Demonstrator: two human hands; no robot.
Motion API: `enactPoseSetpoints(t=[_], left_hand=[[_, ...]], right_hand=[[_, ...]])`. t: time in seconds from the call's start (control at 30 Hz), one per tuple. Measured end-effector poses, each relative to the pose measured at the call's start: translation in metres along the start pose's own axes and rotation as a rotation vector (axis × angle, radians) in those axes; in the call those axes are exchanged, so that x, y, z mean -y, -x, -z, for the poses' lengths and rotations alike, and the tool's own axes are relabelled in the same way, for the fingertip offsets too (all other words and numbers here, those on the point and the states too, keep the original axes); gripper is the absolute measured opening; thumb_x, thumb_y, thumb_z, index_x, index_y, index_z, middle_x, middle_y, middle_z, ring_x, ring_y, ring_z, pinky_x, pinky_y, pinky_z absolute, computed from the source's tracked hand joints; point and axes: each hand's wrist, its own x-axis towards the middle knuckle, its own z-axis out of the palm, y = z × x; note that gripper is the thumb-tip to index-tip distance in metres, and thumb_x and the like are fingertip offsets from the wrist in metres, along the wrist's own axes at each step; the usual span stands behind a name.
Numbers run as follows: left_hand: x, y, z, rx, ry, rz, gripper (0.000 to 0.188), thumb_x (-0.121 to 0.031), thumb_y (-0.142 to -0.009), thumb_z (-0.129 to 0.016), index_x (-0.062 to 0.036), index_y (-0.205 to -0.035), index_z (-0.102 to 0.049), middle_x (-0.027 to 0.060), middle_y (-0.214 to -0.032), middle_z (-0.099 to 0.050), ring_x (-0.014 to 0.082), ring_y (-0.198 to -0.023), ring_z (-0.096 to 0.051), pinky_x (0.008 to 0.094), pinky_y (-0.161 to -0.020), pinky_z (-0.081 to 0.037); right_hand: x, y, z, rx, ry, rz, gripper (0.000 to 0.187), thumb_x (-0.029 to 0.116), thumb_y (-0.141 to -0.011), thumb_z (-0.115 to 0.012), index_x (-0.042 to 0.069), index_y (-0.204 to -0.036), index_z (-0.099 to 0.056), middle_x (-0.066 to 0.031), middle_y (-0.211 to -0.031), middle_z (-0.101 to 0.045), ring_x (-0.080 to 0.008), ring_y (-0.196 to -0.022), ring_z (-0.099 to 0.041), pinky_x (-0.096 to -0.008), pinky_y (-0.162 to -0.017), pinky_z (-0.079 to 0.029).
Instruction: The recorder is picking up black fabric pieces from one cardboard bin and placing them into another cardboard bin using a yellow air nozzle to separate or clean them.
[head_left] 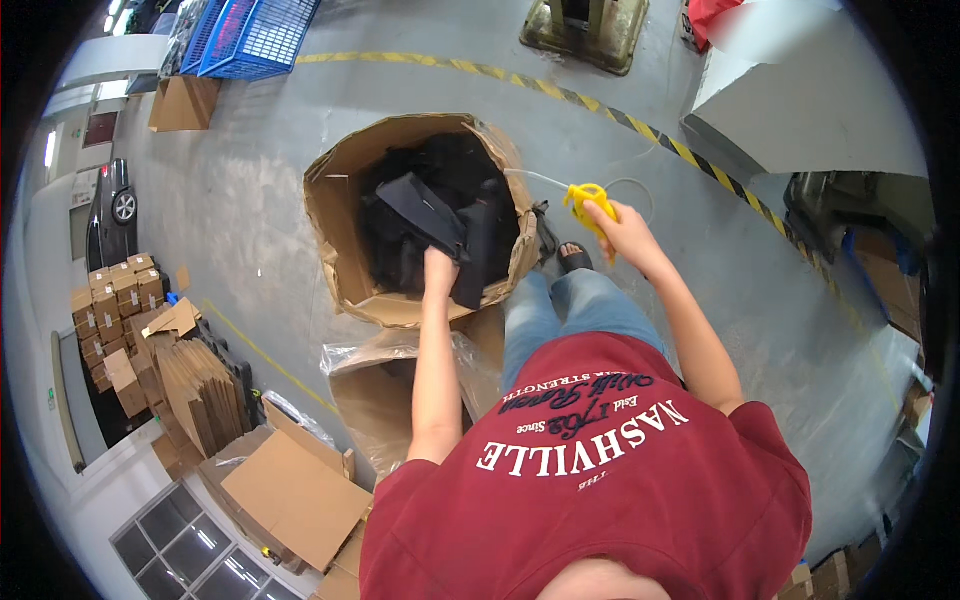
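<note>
I see the left hand (pixel 440 268) grasping the near end of a black part (pixel 422 212) inside a cardboard box (pixel 336 225). Right of that part, outside the box, the right hand (pixel 628 236) clutches a yellow air gun (pixel 588 204), nozzle pointing boxward.

Yellow is seen on the tool (pixel 590 200) in the right hand (pixel 626 232), black on the pieces (pixel 420 210) around the left hand (pixel 440 268).
</note>
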Motion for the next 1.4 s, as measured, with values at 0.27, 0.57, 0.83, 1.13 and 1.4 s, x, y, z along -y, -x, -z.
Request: enactPoseSetpoints(t=[0.27,0.57,0.83,1.13,1.4], left_hand=[[-0.055,-0.005,0.019,0.406,-1.312,-0.22,0.013,-0.015,-0.082,-0.054,-0.0051,-0.074,-0.055,0.0117,-0.06,-0.062,0.0265,-0.055,-0.063,0.0354,-0.051,-0.05],[-0.07,0.116,0.19,0.005,-1.177,0.564,0.04,-0.032,-0.094,-0.036,-0.0009,-0.088,-0.06,0.0265,-0.082,-0.061,0.042,-0.081,-0.06,0.0504,-0.071,-0.046],[0.001,0.21,0.278,0.067,-1.272,1.06,0.046,-0.04,-0.088,-0.052,0.005,-0.096,-0.059,0.0291,-0.103,-0.058,0.039,-0.096,-0.057,0.0448,-0.084,-0.044],[0.267,-0.041,0.078,0.498,-1.324,0.086,0.064,-0.006,-0.075,-0.056,-0.0311,-0.132,-0.044,0.0143,-0.146,-0.023,0.0469,-0.121,-0.035,0.0632,-0.094,-0.033],[0.331,-0.066,0.113,0.504,-1.021,0.319,0.034,-0.008,-0.075,-0.061,-0.0095,-0.109,-0.055,0.0094,-0.119,-0.051,0.0392,-0.095,-0.053,0.0402,-0.074,-0.052]], right_hand=[[-0.03,-0.01,-0.011,0.328,0.425,-0.184,0.056,0.057,-0.082,-0.053,0.002,-0.083,-0.064,-0.0087,-0.053,-0.057,-0.0193,-0.048,-0.061,-0.0324,-0.049,-0.047],[-0.055,-0.008,-0.057,0.453,0.198,-0.332,0.055,0.053,-0.087,-0.049,-0.001,-0.093,-0.061,-0.008,-0.065,-0.064,-0.0105,-0.041,-0.048,-0.0238,-0.04,-0.037],[-0.087,-0.026,-0.082,0.325,0.103,-0.477,0.049,0.049,-0.089,-0.05,0.002,-0.092,-0.059,-0.0066,-0.062,-0.062,-0.0075,-0.036,-0.04,-0.0223,-0.035,-0.032],[-0.126,-0.025,-0.119,0.232,-0.142,-0.704,0.045,0.039,-0.095,-0.044,-0.002,-0.105,-0.059,-0.006,-0.073,-0.063,-0.0045,-0.045,-0.042,-0.0185,-0.044,-0.034],[-0.138,-0.024,-0.136,0.02,-0.25,-0.558,0.042,0.035,-0.096,-0.043,-0.003,-0.111,-0.055,-0.0079,-0.094,-0.063,-0.0191,-0.086,-0.062,-0.0314,-0.083,-0.047]])
